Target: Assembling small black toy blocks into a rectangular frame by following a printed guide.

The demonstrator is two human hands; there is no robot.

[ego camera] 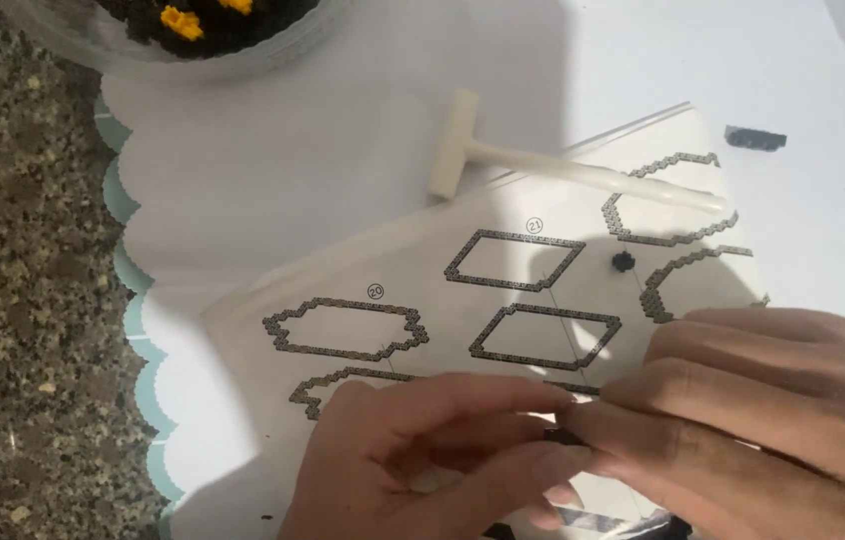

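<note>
Left hand (423, 455) and right hand (743, 420) are meeting fingertip to fingertip, both pinching one small black piece (563, 436) between them, above the near edge of the instruction sheet (423, 270).

Small black piece (565, 436) pinched between left hand (423, 460) and right hand (763, 410), instruction sheet (503, 290) spread beneath, white T-shaped tool (543, 165) laid across its top, speckled tabletop (23, 300) at left.

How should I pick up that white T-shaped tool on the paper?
Grip the white T-shaped tool by its long thin handle, probably near the middle, coming from above. It lies flat across the instruction sheet, so the handle is easy to pinch, and nothing crowds it.
</note>
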